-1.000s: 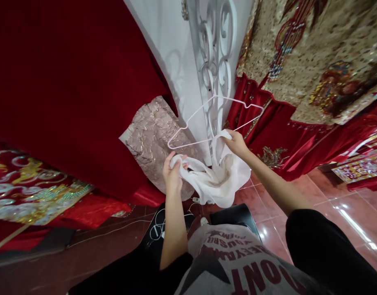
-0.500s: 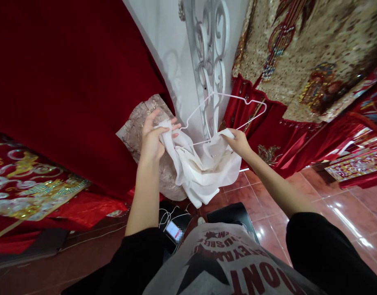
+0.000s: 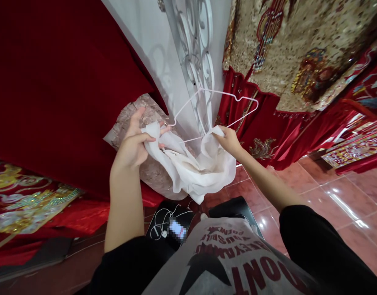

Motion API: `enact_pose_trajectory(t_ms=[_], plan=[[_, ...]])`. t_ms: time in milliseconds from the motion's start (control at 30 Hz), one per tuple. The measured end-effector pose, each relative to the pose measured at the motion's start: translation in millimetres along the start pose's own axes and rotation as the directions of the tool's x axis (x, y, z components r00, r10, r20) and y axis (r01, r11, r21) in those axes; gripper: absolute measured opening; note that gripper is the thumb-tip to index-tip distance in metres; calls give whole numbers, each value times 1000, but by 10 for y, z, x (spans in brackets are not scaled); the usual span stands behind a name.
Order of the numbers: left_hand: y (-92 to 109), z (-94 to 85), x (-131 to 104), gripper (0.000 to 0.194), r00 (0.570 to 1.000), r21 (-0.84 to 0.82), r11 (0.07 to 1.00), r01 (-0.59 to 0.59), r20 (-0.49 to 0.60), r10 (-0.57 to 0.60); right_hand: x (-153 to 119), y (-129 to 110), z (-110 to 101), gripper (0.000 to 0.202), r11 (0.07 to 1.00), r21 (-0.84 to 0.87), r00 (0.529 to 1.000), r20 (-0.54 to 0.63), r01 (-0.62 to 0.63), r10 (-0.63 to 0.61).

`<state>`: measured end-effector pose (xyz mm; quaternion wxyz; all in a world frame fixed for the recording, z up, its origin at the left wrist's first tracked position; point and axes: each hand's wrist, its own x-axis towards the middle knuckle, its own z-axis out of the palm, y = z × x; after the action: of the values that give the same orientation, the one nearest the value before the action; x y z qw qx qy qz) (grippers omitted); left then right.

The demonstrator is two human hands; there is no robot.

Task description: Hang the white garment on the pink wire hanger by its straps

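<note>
A sheer white cloth (image 3: 203, 180) hangs in loose folds between my two hands. My left hand (image 3: 134, 143) holds its left edge between thumb and fingers, with the index finger raised. My right hand (image 3: 229, 141) pinches the cloth's upper right edge. Just beyond the cloth is a thin white wire hanger (image 3: 219, 91), whose lower bar passes partly behind the fabric. Behind my left hand lies a pinkish-beige patterned fabric (image 3: 150, 108), partly covered by the hand and the white cloth.
A white scrollwork metal rack (image 3: 191, 61) stands ahead by a pale wall. Red drapery (image 3: 53, 82) fills the left, and a sequined gold garment (image 3: 283, 57) hangs at the right. Below, a phone (image 3: 177, 230) and white cable (image 3: 159, 223) lie on a black surface.
My left hand has moved left and a little nearer, drawing the cloth's edge with it. The background and hanger have shifted left in view. My right hand keeps its pinch.
</note>
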<state>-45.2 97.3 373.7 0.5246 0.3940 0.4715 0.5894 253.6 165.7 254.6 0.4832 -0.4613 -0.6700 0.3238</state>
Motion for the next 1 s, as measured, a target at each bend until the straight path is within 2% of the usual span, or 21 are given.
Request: enact_pose_trajectory(t_ms=[133,267,367,467,567,667,867,1000], plan=[[-73,235,97,94,998,-14,1000,19,-65,-19,-12,-16,90,23,999,-36,1000,24,-18,19],[-64,416,233,90,996,7,1000,-17,-91,17,-38,-33,61,17,996,-93,999,45,-8,12],[-22,386,299,93,989,61,998,-30,-140,39,-70,-42,-29,16,988,-154,1000,25,-3,7],[7,203,288,87,985,85,995,52,-171,-37,-116,-45,-138,18,986,-169,1000,-5,-6,5],[-1,21,236,87,991,59,991,118,-75,-113,-159,-58,-174,21,992,-125,1000,-6,11,-12],[-33,8,218,86,993,50,992,112,43,-114,-173,-88,-94,23,996,-89,1000,8,13,-13],[-23,413,359,72,996,124,992,30,79,-40,-181,-141,106,20,999,-47,998,65,4,-1],[-58,570,440,54,991,331,940,-84,128,44,-190,-126,89,21,999,-52,998,62,3,0]])
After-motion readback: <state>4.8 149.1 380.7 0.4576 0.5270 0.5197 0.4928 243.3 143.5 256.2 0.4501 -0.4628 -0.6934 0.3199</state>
